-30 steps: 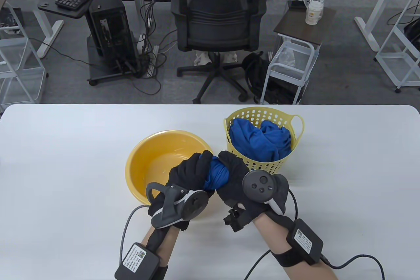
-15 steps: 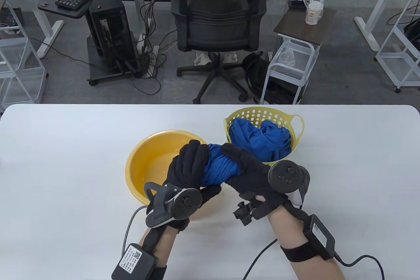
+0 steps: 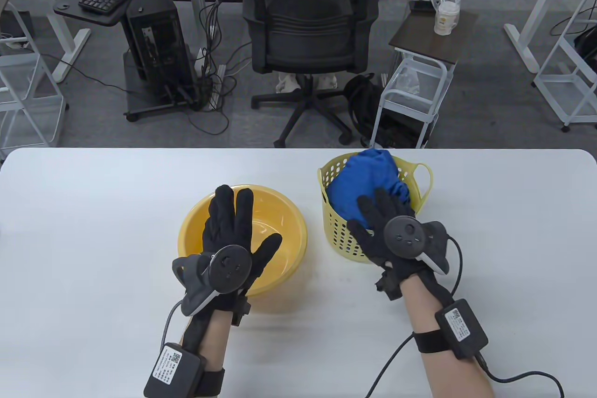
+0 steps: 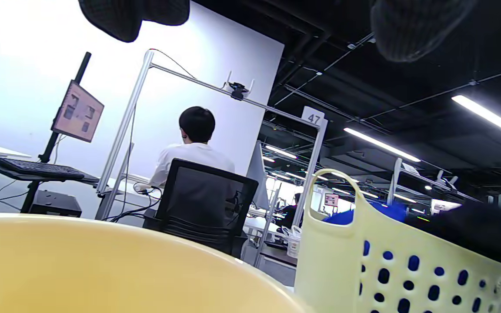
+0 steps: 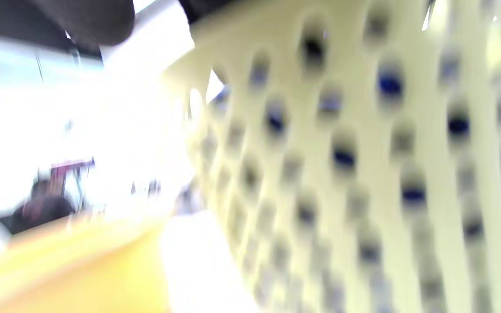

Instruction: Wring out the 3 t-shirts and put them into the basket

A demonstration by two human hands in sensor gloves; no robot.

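White table (image 3: pixel 93 230), perforated plastic basket (image 3: pixel 336 230), rumpled blue t-shirts (image 3: pixel 368 178)

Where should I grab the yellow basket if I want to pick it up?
Probably by the looped handle on the basket, on the side away from the bowl. Come from the right: that loop sticks out clear of the heaped blue shirts, and the right hand already lies over the near rim.

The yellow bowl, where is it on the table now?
In the table view the bowl sits near the table's middle, just left of the basket, with the open left hand over it.
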